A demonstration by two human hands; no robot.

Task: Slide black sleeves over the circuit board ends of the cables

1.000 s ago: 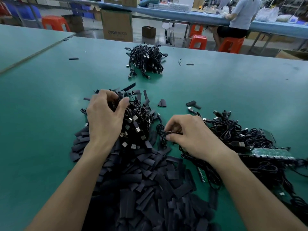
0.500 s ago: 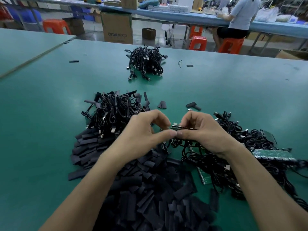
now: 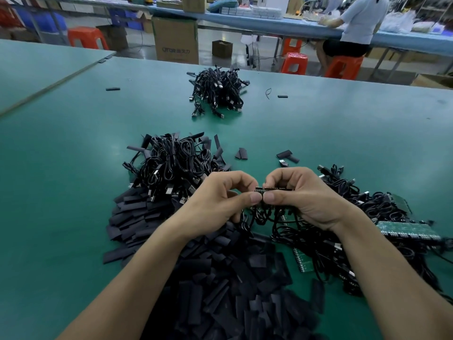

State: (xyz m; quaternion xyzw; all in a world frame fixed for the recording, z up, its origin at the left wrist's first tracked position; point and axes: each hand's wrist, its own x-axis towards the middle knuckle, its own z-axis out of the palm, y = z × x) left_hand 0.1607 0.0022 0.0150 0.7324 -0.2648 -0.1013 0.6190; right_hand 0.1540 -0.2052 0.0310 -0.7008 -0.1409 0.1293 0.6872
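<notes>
My right hand (image 3: 304, 195) pinches a small circuit board (image 3: 274, 189) on the end of a black cable, held level above the table. My left hand (image 3: 220, 202) pinches the board's left end, thumb tip against my right thumb; whether a sleeve is in its fingers I cannot tell. The cable hangs in loops below both hands. A big heap of flat black sleeves (image 3: 220, 278) lies under my forearms. A pile of coiled black cables (image 3: 171, 168) sits behind my left hand, and cables with green boards (image 3: 367, 229) lie at the right.
A third bundle of black cables (image 3: 218, 92) lies farther back on the green table (image 3: 73, 180). Loose sleeves (image 3: 285, 154) lie near the middle. Beyond the far edge stand a cardboard box (image 3: 175, 40), orange stools (image 3: 294, 62) and a seated person (image 3: 353, 28).
My left hand left the cable pile behind it and came right to meet my right hand at the board. My right hand lifted the board up and slightly back.
</notes>
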